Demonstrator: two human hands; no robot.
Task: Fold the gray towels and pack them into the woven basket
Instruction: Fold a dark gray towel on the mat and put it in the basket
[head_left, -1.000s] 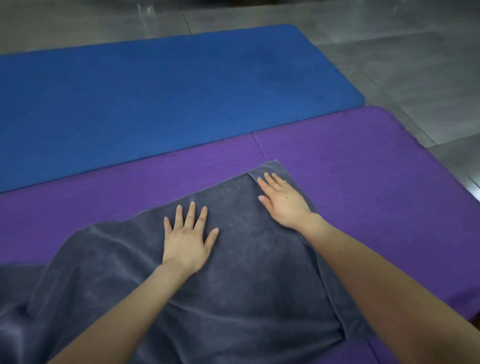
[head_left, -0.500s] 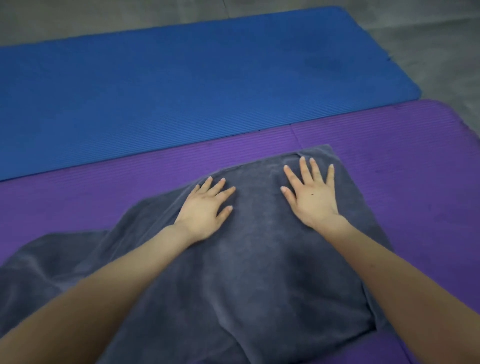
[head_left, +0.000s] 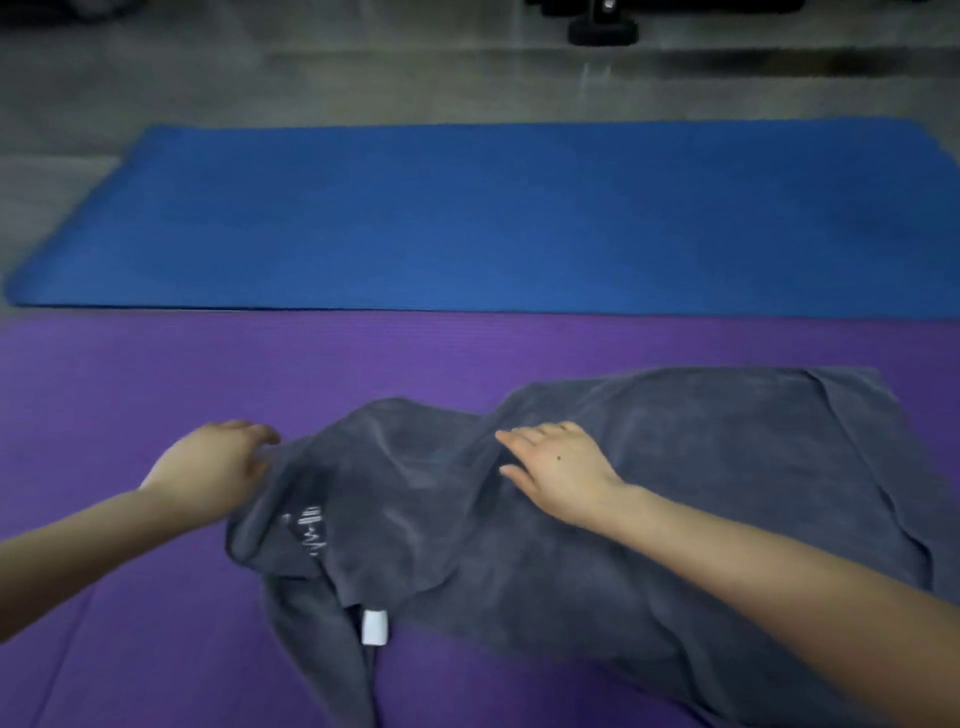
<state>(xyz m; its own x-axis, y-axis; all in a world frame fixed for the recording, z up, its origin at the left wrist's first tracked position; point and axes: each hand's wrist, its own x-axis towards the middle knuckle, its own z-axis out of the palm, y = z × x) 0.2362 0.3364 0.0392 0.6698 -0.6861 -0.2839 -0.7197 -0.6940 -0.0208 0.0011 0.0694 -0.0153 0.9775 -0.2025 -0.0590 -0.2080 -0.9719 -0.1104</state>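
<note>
Under right hand (head_left: 558, 467), gray towel (head_left: 701, 467) lying rumpled on purple mat (head_left: 130, 389), palm pressing flat, fingers straight. Left hand (head_left: 208, 462) sitting at bunched edge; grip impossible telling through blur. Cloth looking soft, limp, light; corners offering best hold.

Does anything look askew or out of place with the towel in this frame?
Yes. The gray towel lies flat on its right side, but its left side is bunched into ridges on the purple mat, with a white tag sticking out at the near edge.
</note>
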